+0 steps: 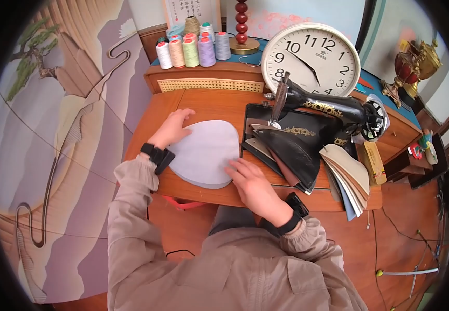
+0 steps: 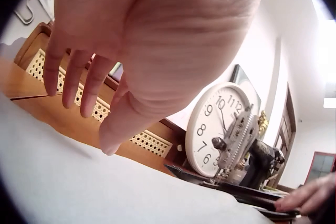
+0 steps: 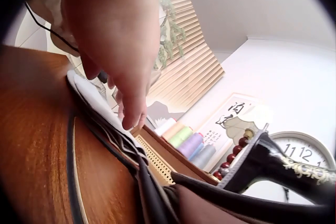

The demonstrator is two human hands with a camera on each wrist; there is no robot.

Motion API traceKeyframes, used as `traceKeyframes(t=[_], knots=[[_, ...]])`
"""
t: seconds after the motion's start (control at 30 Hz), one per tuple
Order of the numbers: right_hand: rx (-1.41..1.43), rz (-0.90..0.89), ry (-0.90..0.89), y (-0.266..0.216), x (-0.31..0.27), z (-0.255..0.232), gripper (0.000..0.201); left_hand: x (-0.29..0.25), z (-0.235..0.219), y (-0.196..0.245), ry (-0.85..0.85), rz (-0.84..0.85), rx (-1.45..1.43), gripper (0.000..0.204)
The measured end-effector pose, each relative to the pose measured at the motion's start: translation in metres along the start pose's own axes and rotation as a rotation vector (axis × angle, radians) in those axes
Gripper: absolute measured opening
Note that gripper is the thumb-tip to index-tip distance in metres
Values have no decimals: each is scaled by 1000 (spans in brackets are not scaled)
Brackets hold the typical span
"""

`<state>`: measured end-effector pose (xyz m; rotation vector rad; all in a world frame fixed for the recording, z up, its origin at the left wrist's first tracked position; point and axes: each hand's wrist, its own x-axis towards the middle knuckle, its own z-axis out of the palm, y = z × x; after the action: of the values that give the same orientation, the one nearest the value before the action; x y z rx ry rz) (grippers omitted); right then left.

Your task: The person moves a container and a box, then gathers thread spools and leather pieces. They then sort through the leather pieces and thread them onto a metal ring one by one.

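A stack of pale, rounded fabric-like pieces lies flat on the wooden table, with a greyer layer showing along its near edge. At the stack's upper left edge is my left hand, thumb over the pale top and fingers spread past the rim. The left wrist view shows this hand with its fingers loosely extended and nothing between them. My right hand rests at the stack's lower right edge, fingertips right at the rim. In the right wrist view its fingers point down beside the layered edge.
A black sewing machine stands right of the stack, with dark leather-like pieces on its bed. Beside them are fanned coloured pieces and a yellow box. Thread spools and a round clock stand behind.
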<state>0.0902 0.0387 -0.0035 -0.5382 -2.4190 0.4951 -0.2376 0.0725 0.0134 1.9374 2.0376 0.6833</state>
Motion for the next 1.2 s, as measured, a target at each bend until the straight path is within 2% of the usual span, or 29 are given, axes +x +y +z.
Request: traceKeyframes(t=[0.03, 0.1, 0.13, 0.2, 0.23, 0.3, 0.33, 0.4, 0.43, 0.53, 0.57, 0.6, 0.63, 0.7, 0.77, 0.83, 0.87, 1.0, 1.13, 1.2], knots=[[-30, 16, 14, -1, -3, -11, 45, -2, 3, 3, -4, 7, -8, 51], [-160, 88, 130, 10, -13, -34, 38, -12, 6, 13, -115, 202, -114, 51], [-259, 150, 175, 15, -17, -46, 36, -18, 8, 19, -121, 204, -122, 51], [-361, 301, 203, 30, -29, -62, 30, -27, 11, 33, -317, 310, -59, 49], [-365, 390, 187, 41, -36, -66, 28, -30, 11, 40, -319, 316, -61, 49], [-365, 347, 244, 56, -45, -68, 22, -33, 12, 50, -279, 206, -12, 47], [-336, 335, 258, 58, -47, -69, 18, -34, 16, 52, -280, 212, -11, 47], [-324, 309, 311, 57, -48, -69, 10, -35, 24, 55, -144, 296, 63, 44], [-324, 312, 317, 55, -47, -69, 10, -36, 28, 63, -146, 301, 67, 44], [-252, 368, 353, 46, -49, -73, 8, -36, 61, 89, -283, 70, -735, 40], [-218, 287, 337, 42, -52, -75, 7, -37, 63, 104, -285, 69, -734, 40], [-183, 208, 319, 40, -55, -77, 7, -39, 64, 121, -298, -76, -866, 41], [-182, 213, 318, 37, -57, -80, 7, -40, 65, 135, -310, -225, -997, 43], [-97, 205, 284, 36, -62, -89, 8, -38, 74, 140, -328, -251, -1005, 50], [-39, 284, 246, 46, -69, -93, 15, -35, 88, 137, -294, -77, -1087, 51], [-323, 391, 369, 59, -73, -89, 29, -35, 91, 138, -285, -30, -1035, 52], [-261, 468, 321, 69, -79, -86, 39, -35, 92, 139, -270, 15, -986, 53], [-181, 510, 343, 85, -80, -87, 37, -37, 93, 143, -270, 63, -980, 55], [-209, 504, 350, 78, -68, -94, 34, -38, 88, 149, -256, 97, -966, 57], [-218, 486, 452, 77, -65, -93, 34, -38, 86, 149, -262, 105, -958, 58]])
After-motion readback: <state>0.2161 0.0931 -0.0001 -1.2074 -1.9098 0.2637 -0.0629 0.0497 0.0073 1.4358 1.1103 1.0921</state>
